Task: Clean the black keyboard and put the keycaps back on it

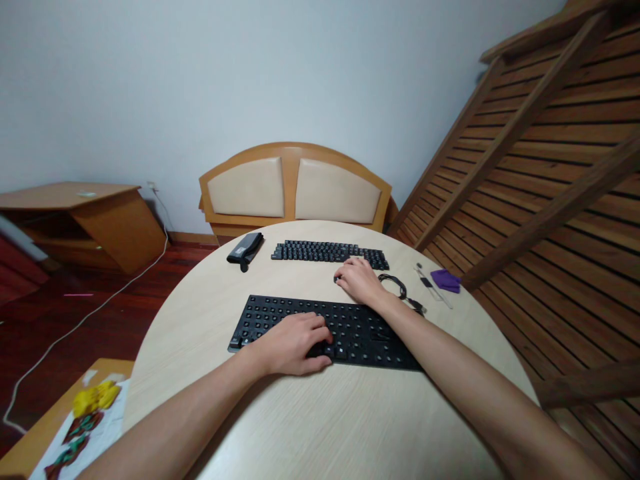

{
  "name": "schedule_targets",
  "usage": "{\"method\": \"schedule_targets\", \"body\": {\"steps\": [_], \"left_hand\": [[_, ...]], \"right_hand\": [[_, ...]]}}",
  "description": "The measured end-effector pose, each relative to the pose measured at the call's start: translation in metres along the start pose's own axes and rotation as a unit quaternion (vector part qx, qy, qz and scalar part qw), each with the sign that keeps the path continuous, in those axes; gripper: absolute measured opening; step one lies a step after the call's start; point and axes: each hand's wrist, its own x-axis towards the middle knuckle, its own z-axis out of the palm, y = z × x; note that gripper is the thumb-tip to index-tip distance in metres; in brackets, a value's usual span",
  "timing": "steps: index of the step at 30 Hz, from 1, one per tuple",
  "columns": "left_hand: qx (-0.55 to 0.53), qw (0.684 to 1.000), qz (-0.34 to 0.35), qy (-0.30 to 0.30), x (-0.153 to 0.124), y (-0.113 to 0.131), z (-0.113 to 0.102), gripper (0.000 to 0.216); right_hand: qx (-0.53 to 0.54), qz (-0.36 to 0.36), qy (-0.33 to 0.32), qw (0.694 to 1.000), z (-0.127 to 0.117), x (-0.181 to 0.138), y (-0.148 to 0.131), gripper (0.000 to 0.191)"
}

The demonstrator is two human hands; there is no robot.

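Keyboard [320, 330] lies long axis left-right under flat, unclosed left hand [293, 343]; right hand [360, 280] rests loose beyond it.

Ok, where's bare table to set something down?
Free: left of the near keyboard, below the pouch; also the front edge between the forearms. Crowded: right side, with cable, tools, cloth by the right hand.

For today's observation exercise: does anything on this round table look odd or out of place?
Two keyboards lie there: the near keyboard sits skewed under the left hand, while the right hand rests between it and the far keyboard.
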Motion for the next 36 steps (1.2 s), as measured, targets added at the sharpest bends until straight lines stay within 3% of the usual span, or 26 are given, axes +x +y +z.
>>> {"method": "schedule_targets", "body": {"steps": [4,8,12,15,27,36], "left_hand": [[0.022,1.000,-0.003,0.005,-0.001,0.002,0.001,0.025],[0.045,0.999,0.000,0.016,0.000,0.006,0.004,0.026],[0.026,0.999,0.023,0.024,0.002,0.009,0.010,0.028],[0.007,0.999,0.028,0.022,0.003,0.008,0.012,0.026],[-0.014,1.000,0.022,0.008,0.003,0.007,0.009,0.027],[-0.019,0.999,0.031,0.019,0.003,0.007,0.008,0.026]], "right_hand": [[0.058,-0.008,-0.007,0.998,-0.026,-0.043,-0.015,0.018],[0.307,0.011,-0.044,0.951,-0.048,-0.087,-0.027,0.021],[0.380,0.005,-0.096,0.920,-0.055,-0.109,-0.029,0.021],[0.390,-0.035,-0.122,0.912,-0.051,-0.111,-0.023,0.019],[0.322,-0.059,-0.087,0.941,-0.046,-0.112,-0.024,0.012],[0.273,-0.124,-0.061,0.952,-0.043,-0.111,-0.024,0.017]]}}
